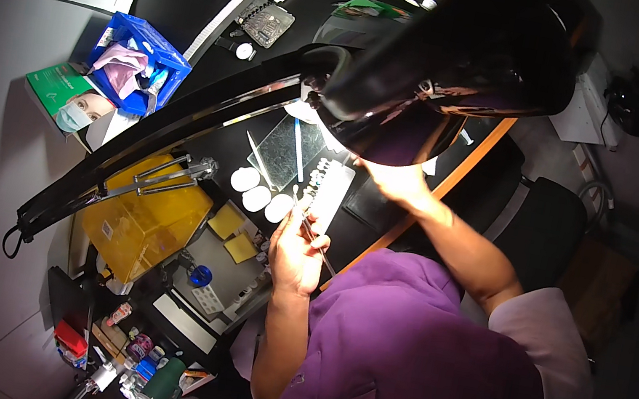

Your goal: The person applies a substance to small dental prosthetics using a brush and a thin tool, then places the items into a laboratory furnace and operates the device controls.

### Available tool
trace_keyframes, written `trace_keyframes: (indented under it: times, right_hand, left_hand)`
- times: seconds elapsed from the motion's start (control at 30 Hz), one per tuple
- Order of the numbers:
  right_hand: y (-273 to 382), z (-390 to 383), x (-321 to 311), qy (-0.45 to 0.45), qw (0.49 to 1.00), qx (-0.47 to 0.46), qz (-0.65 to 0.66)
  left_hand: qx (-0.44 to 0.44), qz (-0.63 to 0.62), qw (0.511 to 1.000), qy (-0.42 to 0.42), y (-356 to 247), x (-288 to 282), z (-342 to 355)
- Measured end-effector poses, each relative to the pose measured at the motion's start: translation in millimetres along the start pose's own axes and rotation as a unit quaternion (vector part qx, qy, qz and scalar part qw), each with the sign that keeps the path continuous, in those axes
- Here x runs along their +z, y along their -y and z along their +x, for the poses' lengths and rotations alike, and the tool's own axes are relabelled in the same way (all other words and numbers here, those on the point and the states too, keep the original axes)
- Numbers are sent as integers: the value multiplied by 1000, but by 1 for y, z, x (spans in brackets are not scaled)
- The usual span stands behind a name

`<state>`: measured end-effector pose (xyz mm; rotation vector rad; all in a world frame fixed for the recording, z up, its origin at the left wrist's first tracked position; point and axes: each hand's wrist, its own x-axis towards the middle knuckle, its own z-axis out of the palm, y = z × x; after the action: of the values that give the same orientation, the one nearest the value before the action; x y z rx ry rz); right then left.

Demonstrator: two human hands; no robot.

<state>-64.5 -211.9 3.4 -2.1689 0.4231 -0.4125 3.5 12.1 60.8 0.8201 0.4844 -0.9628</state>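
My left hand (297,257) is closed around a thin dark-handled tool (319,242). Above its fingertips is a small whitish piece (295,192), too small to make out. My right hand (401,184) reaches in from the right under the lamp. Its fingers look pinched together, but glare and the lamp's edge hide what they hold. Between the hands lies a white shade guide (332,193) with a row of small tabs. Just left of it are several round white jars (255,198) and a glass slab (287,153) with a thin white-and-blue stick (298,149) across it.
A large black lamp (474,47) on a jointed arm (167,143) hangs over the desk and blocks part of the view. Leftward stand a blue bin (168,66), a green mask box (57,89) and a yellow transparent box (147,233). The desk's wooden edge (471,162) runs beside my right forearm.
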Motion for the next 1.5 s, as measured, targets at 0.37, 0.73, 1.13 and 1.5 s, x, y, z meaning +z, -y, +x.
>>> trace_keyframes:
  times: [0.37,0.73,1.13,1.5]
  right_hand:
    - [58,-36,45,-133,863,114,475]
    - [57,-30,52,-150,858,116,478]
    - [57,-27,50,-155,857,137,472]
    - [57,-28,50,-152,861,129,467]
  left_hand:
    - [30,30,999,-16,5,18,-6]
    - [31,34,999,-21,7,12,-8]
    - [27,35,999,-7,10,1,-4]
    - [18,14,1000,-12,8,9,-7]
